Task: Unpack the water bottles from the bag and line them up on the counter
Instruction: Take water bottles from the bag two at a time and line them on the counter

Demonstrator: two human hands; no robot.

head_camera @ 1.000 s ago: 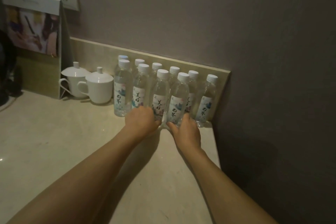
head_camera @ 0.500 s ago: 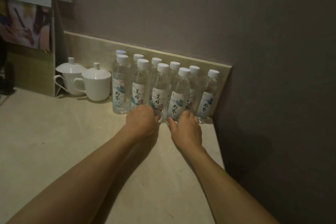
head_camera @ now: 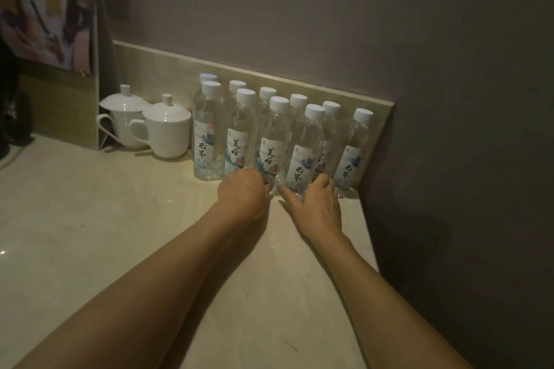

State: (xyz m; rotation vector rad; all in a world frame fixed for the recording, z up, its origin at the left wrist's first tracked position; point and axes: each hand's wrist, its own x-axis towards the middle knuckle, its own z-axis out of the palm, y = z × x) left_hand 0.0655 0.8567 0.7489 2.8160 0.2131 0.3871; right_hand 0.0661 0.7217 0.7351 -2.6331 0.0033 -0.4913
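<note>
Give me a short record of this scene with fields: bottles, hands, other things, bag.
bottles: nine capped water bottles upright in two rows on the counter, against the backsplash
left hand: at the base of a front-row bottle
right hand: fingers around the rightmost front bottle's base
other things: two lidded white cups, left of the bottles
bag: not in view

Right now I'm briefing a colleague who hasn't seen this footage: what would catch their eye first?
The cluster of white-capped water bottles standing in two rows against the backsplash, at the counter's far right corner. Both hands reach to the front row's bases: the left hand and the right hand. Two lidded white cups sit just left of the bottles.
</note>
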